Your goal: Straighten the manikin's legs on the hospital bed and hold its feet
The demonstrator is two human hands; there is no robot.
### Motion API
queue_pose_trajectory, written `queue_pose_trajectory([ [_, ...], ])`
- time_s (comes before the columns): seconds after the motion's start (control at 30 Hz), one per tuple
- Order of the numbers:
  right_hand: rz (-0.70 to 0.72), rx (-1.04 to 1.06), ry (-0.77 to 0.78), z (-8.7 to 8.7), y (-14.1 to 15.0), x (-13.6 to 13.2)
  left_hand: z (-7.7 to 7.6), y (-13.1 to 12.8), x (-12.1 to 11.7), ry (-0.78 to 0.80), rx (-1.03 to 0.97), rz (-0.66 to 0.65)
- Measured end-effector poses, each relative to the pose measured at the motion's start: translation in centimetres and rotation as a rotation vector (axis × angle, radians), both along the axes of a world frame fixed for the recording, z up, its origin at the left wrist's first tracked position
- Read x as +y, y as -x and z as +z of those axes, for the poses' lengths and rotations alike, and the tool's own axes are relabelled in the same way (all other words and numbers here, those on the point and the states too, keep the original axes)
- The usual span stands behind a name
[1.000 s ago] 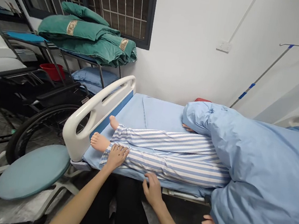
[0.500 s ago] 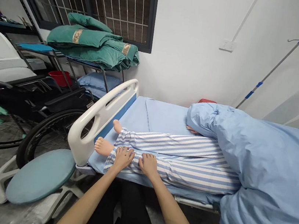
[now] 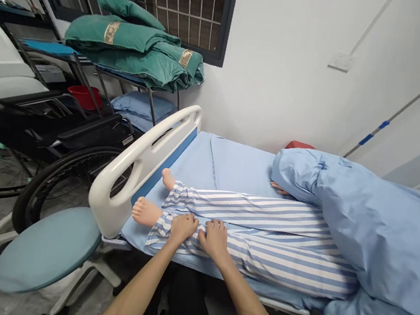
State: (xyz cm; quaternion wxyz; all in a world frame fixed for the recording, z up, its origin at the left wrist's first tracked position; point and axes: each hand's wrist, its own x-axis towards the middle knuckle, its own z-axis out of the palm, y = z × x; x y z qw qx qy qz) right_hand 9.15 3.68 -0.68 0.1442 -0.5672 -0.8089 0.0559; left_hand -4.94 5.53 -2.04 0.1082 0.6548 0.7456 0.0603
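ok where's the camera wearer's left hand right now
In the head view, just left of centre, the left hand lies on the nearer striped trouser leg, between the nearer bare foot and the right hand.

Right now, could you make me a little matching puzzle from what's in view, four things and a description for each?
Things:
1. Left hand
2. Trousers
3. Bucket
4. Bundle

Descriptions:
A. Green with patterned bands
B. On the nearer leg
C. Plain red
D. Striped blue and white

Pairs: 1-B, 2-D, 3-C, 4-A
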Motion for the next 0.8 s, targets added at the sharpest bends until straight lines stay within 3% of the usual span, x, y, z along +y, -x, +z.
queue_pose_trajectory([
  [0.13, 0.075, 0.103, 0.001, 1.7, 2.9, 3.4, 0.5, 0.2, 0.0, 0.077, -0.014, -0.047],
  [0.27, 0.204, 0.263, 0.059, 2.6, 8.2, 8.6, 0.2, 0.3, -0.1, 0.088, -0.026, -0.058],
  [0.43, 0.301, 0.549, 0.081, 2.4, 16.2, 15.1, -0.2, 0.6, -0.1, 0.045, -0.081, -0.008],
  [0.53, 0.292, 0.576, 0.254, 1.4, 19.3, 16.9, -0.2, 0.8, 0.0, 0.061, -0.122, -0.016],
  [0.67, 0.195, 0.22, 0.488, -0.7, 18.5, 16.6, -0.5, 0.8, -0.4, 0.04, -0.155, 0.002],
  [0.73, 0.155, 0.038, 0.465, -1.2, 16.5, 15.9, -0.7, 0.5, -0.6, -0.026, -0.166, 0.026],
  [0.8, 0.149, -0.061, 0.409, -1.0, 14.5, 15.1, -0.8, 0.1, -0.5, -0.102, -0.232, 0.132],
])
